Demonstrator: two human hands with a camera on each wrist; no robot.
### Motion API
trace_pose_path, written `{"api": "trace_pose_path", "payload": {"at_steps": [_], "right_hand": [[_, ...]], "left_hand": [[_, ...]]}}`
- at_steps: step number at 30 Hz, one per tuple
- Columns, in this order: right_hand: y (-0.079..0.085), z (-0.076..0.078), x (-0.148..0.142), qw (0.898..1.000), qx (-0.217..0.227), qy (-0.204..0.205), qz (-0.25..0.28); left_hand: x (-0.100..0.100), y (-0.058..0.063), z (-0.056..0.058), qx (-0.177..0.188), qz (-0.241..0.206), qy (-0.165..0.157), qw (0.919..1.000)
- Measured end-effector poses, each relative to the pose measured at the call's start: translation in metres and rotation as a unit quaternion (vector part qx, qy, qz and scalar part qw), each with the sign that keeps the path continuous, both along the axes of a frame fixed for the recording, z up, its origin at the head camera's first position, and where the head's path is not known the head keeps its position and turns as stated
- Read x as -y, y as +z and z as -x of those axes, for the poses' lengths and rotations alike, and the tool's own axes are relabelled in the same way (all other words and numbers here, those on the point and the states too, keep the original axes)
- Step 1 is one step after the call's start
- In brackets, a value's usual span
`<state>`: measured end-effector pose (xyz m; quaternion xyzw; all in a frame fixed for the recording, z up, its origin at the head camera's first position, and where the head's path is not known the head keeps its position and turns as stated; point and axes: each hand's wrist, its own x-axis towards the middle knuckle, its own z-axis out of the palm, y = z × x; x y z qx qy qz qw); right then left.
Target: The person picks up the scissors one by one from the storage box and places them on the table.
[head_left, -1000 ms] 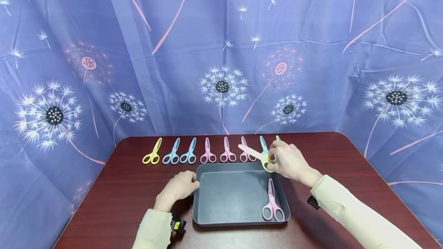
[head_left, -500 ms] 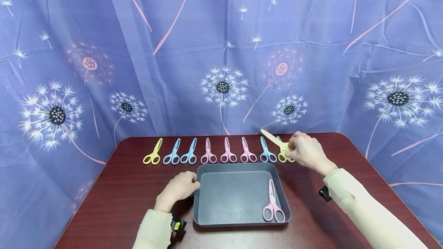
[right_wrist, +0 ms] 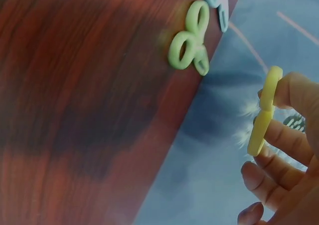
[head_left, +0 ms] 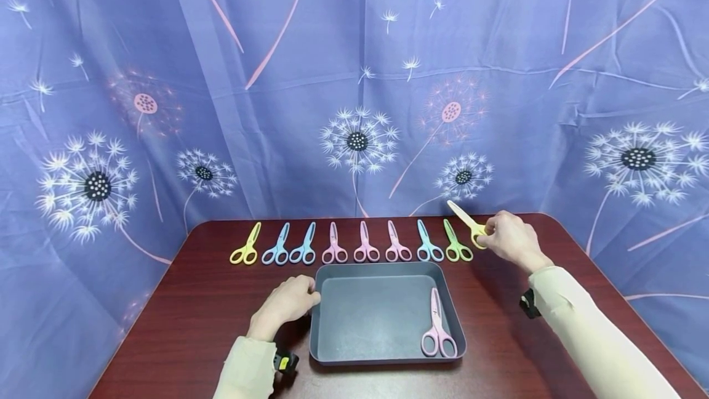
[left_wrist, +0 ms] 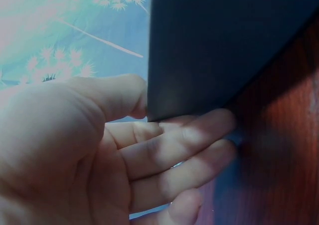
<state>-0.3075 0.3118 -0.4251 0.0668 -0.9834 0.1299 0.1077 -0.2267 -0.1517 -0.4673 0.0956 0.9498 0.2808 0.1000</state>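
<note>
Yellow scissors are held by their handle in my right hand, pinched between thumb and fingers, blades pointing up and to the left. In the right wrist view their yellow handle is gripped well off the table. Just left of them lie green scissors, last in the row. My left hand holds the left rim of a dark grey tray. The left wrist view shows the thumb at the tray's wall edge with curled fingers beside it. Pink scissors lie inside the tray at the right.
Along the table's back lies a row of scissors: yellow at far left, then blue, several pink, blue and green. A patterned curtain hangs behind the dark red table.
My right hand has carried the yellow scissors rightward from above the tray's back right corner, past the green scissors. My left hand has stayed at the tray.
</note>
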Motion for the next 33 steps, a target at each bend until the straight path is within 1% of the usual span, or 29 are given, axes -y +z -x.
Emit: {"api": "trace_pose_path", "payload": {"at_steps": [6, 11, 18, 25, 33], "right_hand": [[-0.007, 0.006, -0.015, 0.998, 0.05, -0.039, 0.021], [-0.015, 0.009, -0.023, 0.994, 0.077, -0.067, 0.034], [-0.025, 0.014, -0.029, 0.987, 0.123, -0.092, 0.053], [-0.033, 0.016, -0.034, 0.983, 0.136, -0.106, 0.055], [-0.038, 0.016, -0.033, 0.982, 0.144, -0.109, 0.057]], "left_hand": [[0.001, 0.0, 0.001, 0.003, -0.002, -0.001, 1.0], [0.0, 0.001, 0.002, 0.009, -0.002, -0.001, 1.0], [0.001, -0.001, 0.003, 0.007, -0.005, -0.006, 0.9999], [0.0, -0.001, 0.002, 0.007, -0.007, -0.006, 0.9999], [0.0, -0.001, 0.001, 0.003, -0.006, -0.007, 1.0]]}}
